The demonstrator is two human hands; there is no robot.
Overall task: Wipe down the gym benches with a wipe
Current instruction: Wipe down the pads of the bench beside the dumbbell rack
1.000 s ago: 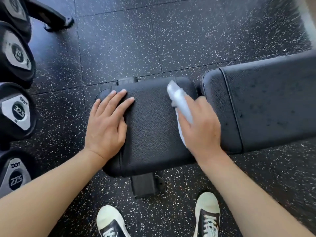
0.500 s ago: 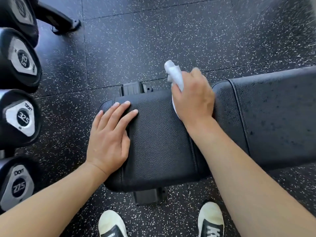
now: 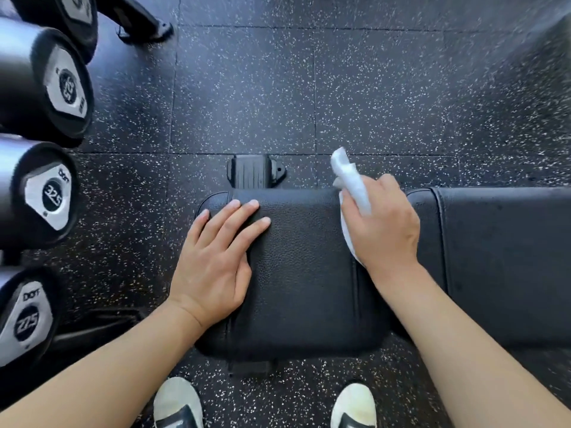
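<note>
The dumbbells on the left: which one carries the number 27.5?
The nearest dumbbell, lowest in the view, beside the left forearm. Its end plate reads 27.5, while the next dumbbell up the row reads 32.5.

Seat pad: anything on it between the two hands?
Nothing. In the head view, the seat pad is bare black vinyl between the flat left hand and the right hand gripping the wipe.

You have two bench pads in view, the seat pad [image 3: 306, 273] and the back pad [image 3: 506, 261], one white wipe [image 3: 355, 183], four dumbbell ends [image 3: 46, 196], two hands [image 3: 216, 264], and two shoes [image 3: 177, 400].
</note>
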